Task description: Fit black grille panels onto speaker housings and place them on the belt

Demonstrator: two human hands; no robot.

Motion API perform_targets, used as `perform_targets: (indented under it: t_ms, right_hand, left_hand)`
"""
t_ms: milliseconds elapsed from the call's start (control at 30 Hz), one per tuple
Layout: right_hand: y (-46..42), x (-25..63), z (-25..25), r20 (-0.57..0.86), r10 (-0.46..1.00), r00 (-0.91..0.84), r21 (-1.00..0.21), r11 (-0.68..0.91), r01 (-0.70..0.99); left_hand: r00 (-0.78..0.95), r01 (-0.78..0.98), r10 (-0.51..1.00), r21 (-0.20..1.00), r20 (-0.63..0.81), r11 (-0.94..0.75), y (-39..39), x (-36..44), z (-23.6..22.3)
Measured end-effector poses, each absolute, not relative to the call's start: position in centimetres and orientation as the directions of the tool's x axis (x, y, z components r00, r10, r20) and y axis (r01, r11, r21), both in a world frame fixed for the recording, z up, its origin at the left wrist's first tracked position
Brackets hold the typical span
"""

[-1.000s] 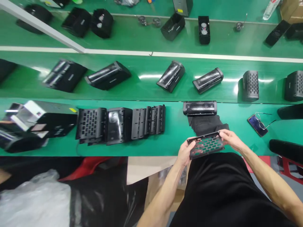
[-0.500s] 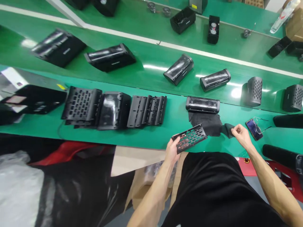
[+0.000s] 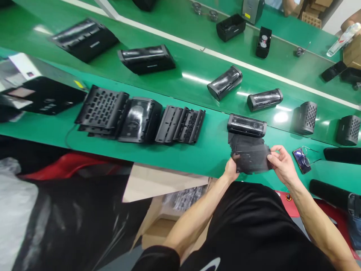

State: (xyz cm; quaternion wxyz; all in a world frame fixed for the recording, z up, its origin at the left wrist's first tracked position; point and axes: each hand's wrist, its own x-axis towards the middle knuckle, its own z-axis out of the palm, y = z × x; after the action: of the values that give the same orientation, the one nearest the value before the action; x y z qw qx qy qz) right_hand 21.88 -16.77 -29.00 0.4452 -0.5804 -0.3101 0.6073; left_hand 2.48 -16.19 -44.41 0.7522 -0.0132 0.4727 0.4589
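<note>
My left hand (image 3: 231,169) is closed on the left end of a black perforated speaker grille, which is almost wholly covered by a thin dark mesh cloth (image 3: 252,160). At the cloth's right edge, my right hand (image 3: 283,165) pinches it between thumb and fingers. Just behind lies a stack of similar black cloth pieces (image 3: 239,139), partly covered by the held piece. A black speaker (image 3: 247,125) rests on its back beyond that stack. How far the cloth touches the grille cannot be made out.
To the left stand black grilles (image 3: 101,107), a speaker housing (image 3: 140,120) and narrower grilles (image 3: 180,125). A phone (image 3: 301,160) and glasses (image 3: 306,154) lie right. Several speakers sit on the green belt (image 3: 194,90) behind. Another person's arm (image 3: 290,6) shows at the top.
My right hand has brought the cloth piece left and spread it over the grille. My left hand has moved right with the grille. The camera view has shifted.
</note>
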Motion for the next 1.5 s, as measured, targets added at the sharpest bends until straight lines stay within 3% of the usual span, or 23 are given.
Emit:
perform_targets:
  t_ms: [100, 233, 367, 433, 500, 600, 733, 967, 1167, 1500]
  right_hand:
    - [-17.1, 23.1, -31.4, -0.426, 0.886, 0.183, -0.894, -0.443, 0.065]
    - [-18.3, 24.4, -33.0, -0.348, 0.905, 0.245, -0.808, -0.422, 0.412]
    - [-19.2, 25.4, -32.9, -0.303, 0.920, 0.248, -0.737, -0.391, 0.552]
    - [-19.2, 26.0, -33.1, -0.301, 0.902, 0.311, -0.752, -0.425, 0.504]
    - [-19.0, 26.4, -33.8, -0.389, 0.863, 0.322, -0.790, -0.493, 0.364]
    - [-18.8, 26.5, -35.4, -0.575, 0.801, 0.166, -0.800, -0.593, 0.088]
    - [-19.2, 26.2, -36.9, -0.614, 0.784, 0.093, -0.789, -0.608, -0.088]
    - [-19.9, 26.2, -36.3, -0.601, 0.795, 0.079, -0.797, -0.590, -0.128]
    - [-20.6, 26.2, -35.5, -0.595, 0.804, 0.027, -0.795, -0.583, -0.167]
    - [-21.5, 26.1, -35.1, -0.589, 0.808, -0.001, -0.789, -0.575, -0.216]
  left_hand:
    - [0.110, -0.692, 0.710, 0.459, -0.696, 0.557, -15.8, 2.3, -43.4]
    - [0.082, -0.651, 0.750, 0.534, -0.656, 0.539, -15.7, 1.9, -42.4]
    - [0.081, -0.591, 0.778, 0.598, -0.623, 0.541, -15.8, 1.7, -41.4]
    - [0.108, -0.586, 0.775, 0.590, -0.622, 0.556, -15.8, 1.6, -40.7]
    - [0.158, -0.592, 0.765, 0.560, -0.625, 0.580, -15.7, 1.5, -40.0]
    - [0.218, -0.556, 0.755, 0.556, -0.619, 0.617, -15.6, 1.5, -39.0]
    - [0.196, -0.418, 0.757, 0.645, -0.624, 0.640, -15.4, 1.2, -38.0]
    - [0.213, -0.339, 0.738, 0.660, -0.640, 0.670, -15.6, 0.2, -36.8]
    - [0.203, -0.371, 0.743, 0.652, -0.638, 0.661, -15.6, -0.2, -35.7]
    - [0.309, -0.324, 0.729, 0.653, -0.610, 0.684, -15.2, -1.1, -35.2]
